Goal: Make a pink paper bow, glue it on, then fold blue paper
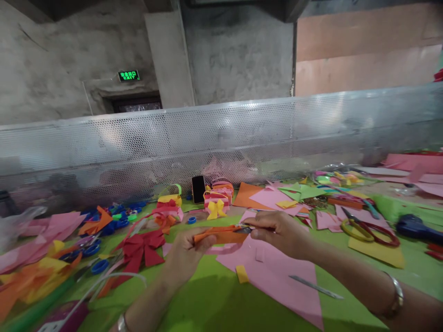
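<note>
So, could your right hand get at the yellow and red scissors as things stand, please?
Probably yes. The scissors lie uncovered on the table to the right of the right hand, with only flat paper between. That hand pinches the orange paper strip with the left hand, so it must let go first.

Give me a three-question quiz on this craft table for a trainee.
1. True or false: the left hand has its grip on an orange paper strip.
2. Pick one: the sheet lying on the table below the right hand is A) pink, B) blue, C) white.
3. Fill in: the scissors with yellow and red handles lie to the ___ of both hands.

Key: 1 true; 2 A; 3 right.
</note>
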Action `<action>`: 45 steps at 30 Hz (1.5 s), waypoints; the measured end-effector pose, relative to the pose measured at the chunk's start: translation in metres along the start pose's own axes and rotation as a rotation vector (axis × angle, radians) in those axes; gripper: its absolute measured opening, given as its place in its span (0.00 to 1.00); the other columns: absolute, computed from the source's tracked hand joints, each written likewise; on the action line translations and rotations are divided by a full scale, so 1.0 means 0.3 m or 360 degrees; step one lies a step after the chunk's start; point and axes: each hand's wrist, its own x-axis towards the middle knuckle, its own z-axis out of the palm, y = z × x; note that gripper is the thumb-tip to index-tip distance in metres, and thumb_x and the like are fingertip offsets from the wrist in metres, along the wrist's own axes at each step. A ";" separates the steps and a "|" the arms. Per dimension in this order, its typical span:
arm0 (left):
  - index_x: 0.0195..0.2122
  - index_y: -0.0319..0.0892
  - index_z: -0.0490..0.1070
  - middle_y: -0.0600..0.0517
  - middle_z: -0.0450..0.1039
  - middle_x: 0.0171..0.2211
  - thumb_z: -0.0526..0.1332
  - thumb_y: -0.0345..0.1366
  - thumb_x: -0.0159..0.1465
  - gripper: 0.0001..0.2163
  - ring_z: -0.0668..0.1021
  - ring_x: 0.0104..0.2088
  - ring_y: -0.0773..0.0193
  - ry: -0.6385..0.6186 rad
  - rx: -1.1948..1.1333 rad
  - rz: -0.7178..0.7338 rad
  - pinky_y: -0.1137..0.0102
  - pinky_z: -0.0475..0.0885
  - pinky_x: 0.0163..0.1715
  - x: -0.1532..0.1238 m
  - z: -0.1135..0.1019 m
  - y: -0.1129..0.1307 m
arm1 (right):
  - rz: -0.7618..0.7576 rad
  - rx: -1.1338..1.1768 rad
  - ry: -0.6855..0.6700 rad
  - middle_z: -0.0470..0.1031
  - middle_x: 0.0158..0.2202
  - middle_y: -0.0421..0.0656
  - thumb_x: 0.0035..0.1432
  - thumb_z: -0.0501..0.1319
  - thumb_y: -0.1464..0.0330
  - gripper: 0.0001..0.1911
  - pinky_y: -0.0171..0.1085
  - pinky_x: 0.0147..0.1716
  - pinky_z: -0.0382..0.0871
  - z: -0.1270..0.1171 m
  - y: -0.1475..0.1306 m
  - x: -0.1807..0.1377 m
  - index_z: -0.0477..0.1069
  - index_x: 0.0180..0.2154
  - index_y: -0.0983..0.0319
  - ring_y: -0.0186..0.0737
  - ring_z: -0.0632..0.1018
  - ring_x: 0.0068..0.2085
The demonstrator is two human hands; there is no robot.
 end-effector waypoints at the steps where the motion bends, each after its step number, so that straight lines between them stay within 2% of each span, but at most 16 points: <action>1: 0.43 0.45 0.76 0.51 0.80 0.36 0.59 0.42 0.59 0.14 0.77 0.36 0.60 0.0000 -0.0001 -0.0006 0.69 0.70 0.38 0.000 0.001 -0.001 | -0.0005 -0.0007 0.0002 0.76 0.31 0.42 0.59 0.57 0.67 0.14 0.34 0.31 0.61 0.002 0.003 0.000 0.74 0.45 0.58 0.36 0.71 0.33; 8: 0.43 0.44 0.77 0.52 0.80 0.36 0.59 0.42 0.58 0.15 0.78 0.38 0.59 0.0006 -0.0051 -0.0095 0.69 0.70 0.40 -0.002 0.004 -0.003 | -0.0027 0.0006 0.0016 0.74 0.29 0.40 0.58 0.58 0.69 0.12 0.34 0.30 0.61 0.002 0.006 0.005 0.75 0.43 0.56 0.36 0.70 0.32; 17: 0.42 0.43 0.77 0.51 0.80 0.37 0.59 0.44 0.57 0.16 0.78 0.39 0.58 -0.0027 -0.0095 -0.0081 0.67 0.71 0.41 0.000 0.009 -0.005 | 0.0035 0.0102 -0.0034 0.71 0.25 0.39 0.56 0.59 0.69 0.08 0.33 0.27 0.59 0.001 -0.001 0.002 0.77 0.36 0.57 0.34 0.68 0.28; 24: 0.41 0.44 0.77 0.51 0.80 0.37 0.60 0.43 0.57 0.14 0.78 0.39 0.58 -0.0049 -0.0138 -0.0077 0.67 0.71 0.40 -0.002 0.009 0.009 | 0.0038 0.0112 -0.0055 0.75 0.27 0.42 0.58 0.58 0.65 0.12 0.34 0.28 0.61 0.000 0.000 0.001 0.77 0.41 0.57 0.36 0.70 0.30; 30: 0.44 0.43 0.76 0.50 0.80 0.36 0.60 0.43 0.58 0.16 0.78 0.37 0.58 -0.0081 -0.0082 -0.0130 0.67 0.71 0.40 -0.005 0.013 -0.029 | 0.0096 0.0086 -0.0100 0.72 0.25 0.41 0.57 0.59 0.65 0.15 0.33 0.26 0.61 0.007 0.002 0.002 0.75 0.46 0.58 0.35 0.68 0.28; 36: 0.43 0.44 0.77 0.52 0.80 0.37 0.60 0.43 0.58 0.15 0.78 0.39 0.58 -0.0098 -0.0135 -0.0126 0.68 0.71 0.41 -0.006 0.014 -0.023 | 0.0102 0.0176 -0.0124 0.70 0.25 0.40 0.58 0.57 0.62 0.15 0.33 0.23 0.58 0.018 0.005 0.002 0.77 0.43 0.57 0.33 0.65 0.25; 41: 0.42 0.43 0.77 0.52 0.80 0.36 0.60 0.43 0.58 0.15 0.78 0.37 0.58 -0.0069 -0.0078 -0.0148 0.69 0.71 0.39 -0.005 0.017 -0.016 | 0.0113 0.0228 -0.0110 0.68 0.22 0.38 0.58 0.56 0.65 0.14 0.32 0.21 0.55 0.019 0.000 0.003 0.77 0.43 0.56 0.31 0.62 0.24; 45: 0.41 0.43 0.77 0.51 0.80 0.36 0.60 0.44 0.58 0.15 0.78 0.36 0.58 -0.0079 -0.0083 -0.0152 0.69 0.71 0.39 -0.008 0.019 -0.024 | 0.0168 0.0182 -0.0135 0.70 0.24 0.39 0.55 0.59 0.66 0.15 0.31 0.22 0.57 0.005 -0.013 0.002 0.77 0.44 0.57 0.32 0.64 0.25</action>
